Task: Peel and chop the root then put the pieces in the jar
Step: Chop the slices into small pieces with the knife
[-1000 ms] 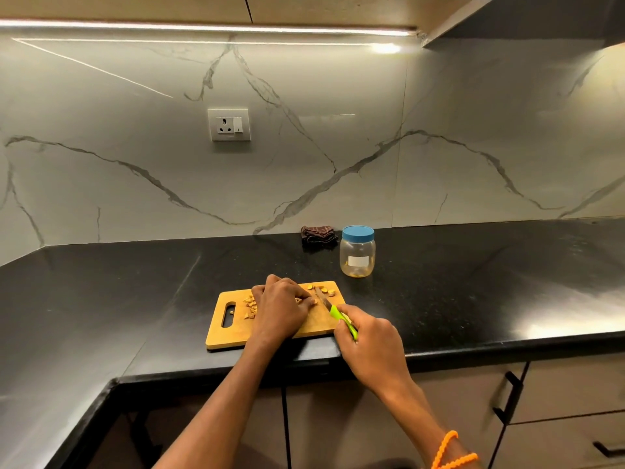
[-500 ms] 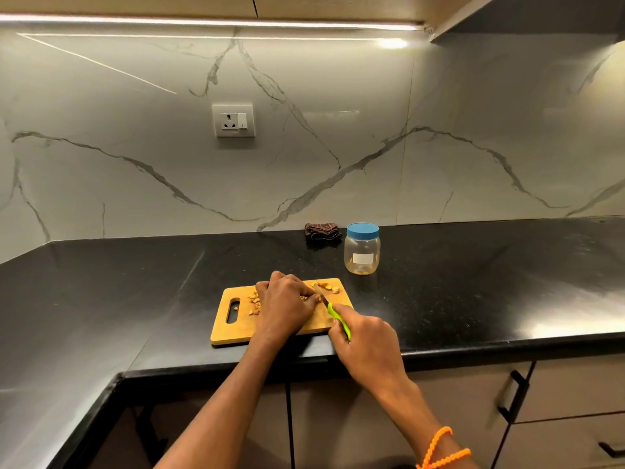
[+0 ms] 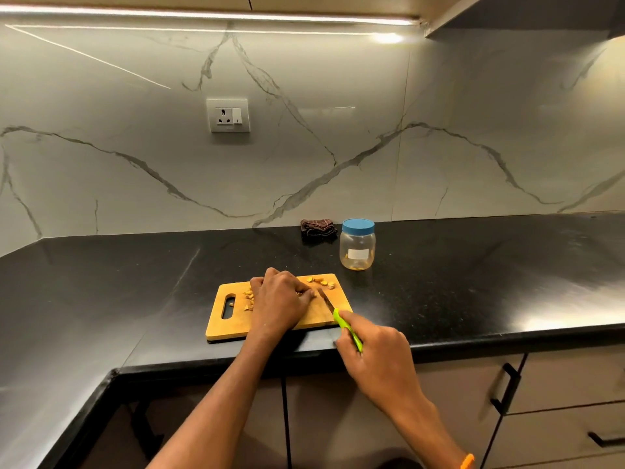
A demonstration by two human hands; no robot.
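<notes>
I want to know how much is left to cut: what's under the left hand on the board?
The left hand covers the cutting board's middle. Chopped pieces show beside it, more beyond. Whatever root it holds is hidden.

One head-worn wide camera looks forward and down from above the bench [image 3: 473, 282], near its front edge, facing the marble wall [image 3: 338, 147] behind.
</notes>
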